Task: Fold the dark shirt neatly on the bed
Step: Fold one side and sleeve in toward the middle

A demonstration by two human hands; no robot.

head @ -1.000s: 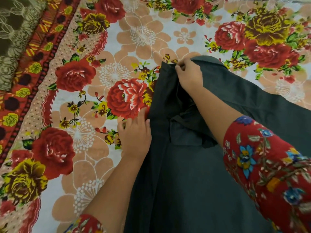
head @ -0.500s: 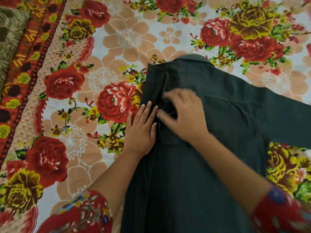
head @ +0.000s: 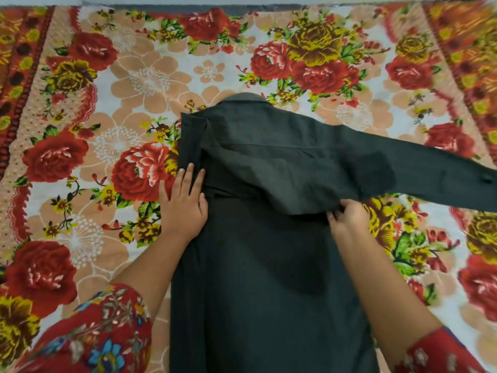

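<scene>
The dark shirt [head: 269,278] lies mid-bed on the flowered sheet [head: 150,76], its long axis running from the near edge to the far edge, collar [head: 243,99] pointing far. One sleeve [head: 416,168] stretches toward the right edge. The left hand [head: 184,205] rests flat, fingers straight, on the shirt's folded left side; the right hand [head: 349,222] pinches a fold beneath the sleeve.

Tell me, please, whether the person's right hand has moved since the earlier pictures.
Yes. The right hand has left the collar of the dark grey fabric shirt, moving toward the person and rightward to the fold under its outstretched sleeve.
</scene>
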